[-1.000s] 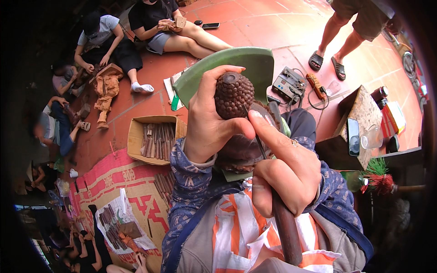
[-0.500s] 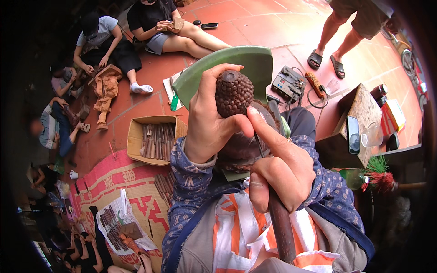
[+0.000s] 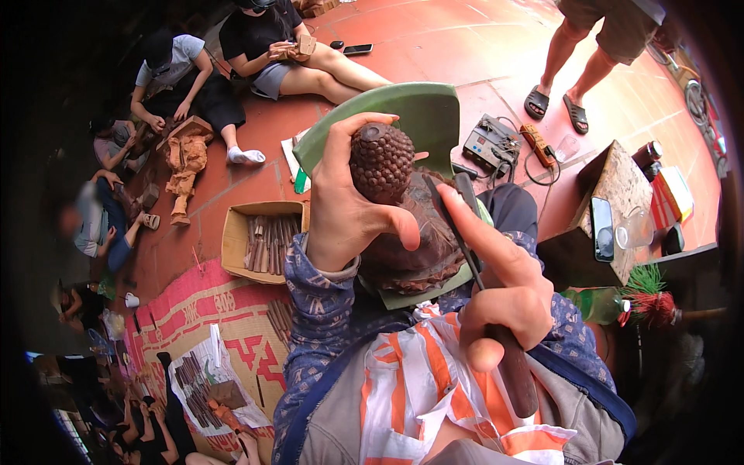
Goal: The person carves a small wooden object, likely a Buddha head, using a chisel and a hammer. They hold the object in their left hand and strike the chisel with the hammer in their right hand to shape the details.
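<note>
A dark brown carved figure stands in front of me, its head covered in round knobs and its body lower down. My left hand is wrapped round the left side of that head, with the thumb bent below the knobs. In my right hand is a carving chisel, its dark handle under the curled fingers. The index finger lies stretched along the thin blade, which points up and left. The blade's tip is to the right of the knobbed head, apart from it. Behind the figure rises a curved green plastic piece.
A cardboard box of chisels sits left, near more chisels on paper over a patterned mat. To the right are a control box, an orange power strip and a wooden box bearing a phone. Several people sit left; one stands ahead.
My right hand has drawn the chisel right, away from the knobs. My left hand and the knobbed head have shifted a little left, showing more of the figure's body.
</note>
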### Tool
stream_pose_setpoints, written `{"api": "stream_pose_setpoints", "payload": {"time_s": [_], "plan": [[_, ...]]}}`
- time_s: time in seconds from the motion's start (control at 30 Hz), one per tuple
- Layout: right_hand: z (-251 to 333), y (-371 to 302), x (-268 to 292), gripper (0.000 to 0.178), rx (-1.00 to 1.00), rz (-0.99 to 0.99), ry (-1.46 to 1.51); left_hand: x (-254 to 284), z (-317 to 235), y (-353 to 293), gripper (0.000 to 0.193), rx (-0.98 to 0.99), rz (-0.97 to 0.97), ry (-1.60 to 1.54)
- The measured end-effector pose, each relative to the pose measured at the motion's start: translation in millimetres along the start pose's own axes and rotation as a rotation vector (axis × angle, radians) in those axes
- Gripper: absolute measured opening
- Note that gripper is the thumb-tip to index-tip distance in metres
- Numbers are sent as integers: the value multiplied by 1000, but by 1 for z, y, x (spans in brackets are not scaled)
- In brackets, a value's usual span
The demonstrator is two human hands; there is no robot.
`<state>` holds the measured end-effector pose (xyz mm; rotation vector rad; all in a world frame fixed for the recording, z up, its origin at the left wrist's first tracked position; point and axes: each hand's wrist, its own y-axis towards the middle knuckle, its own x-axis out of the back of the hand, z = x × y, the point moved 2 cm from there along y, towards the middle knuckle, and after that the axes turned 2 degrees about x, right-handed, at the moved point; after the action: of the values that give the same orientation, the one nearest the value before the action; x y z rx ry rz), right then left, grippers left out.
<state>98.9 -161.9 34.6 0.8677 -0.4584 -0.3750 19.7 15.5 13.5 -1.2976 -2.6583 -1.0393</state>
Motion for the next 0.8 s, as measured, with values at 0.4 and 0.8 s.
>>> {"api": "stream_pose_setpoints", "payload": {"time_s": [0.4, 0.8], "plan": [[-41, -10, 15, 66, 141, 146, 43, -1, 5, -6, 103, 55, -77, -56], [-48, -12, 4, 66, 214, 43, 74, -5, 2, -7, 106, 105, -98, -177]]}}
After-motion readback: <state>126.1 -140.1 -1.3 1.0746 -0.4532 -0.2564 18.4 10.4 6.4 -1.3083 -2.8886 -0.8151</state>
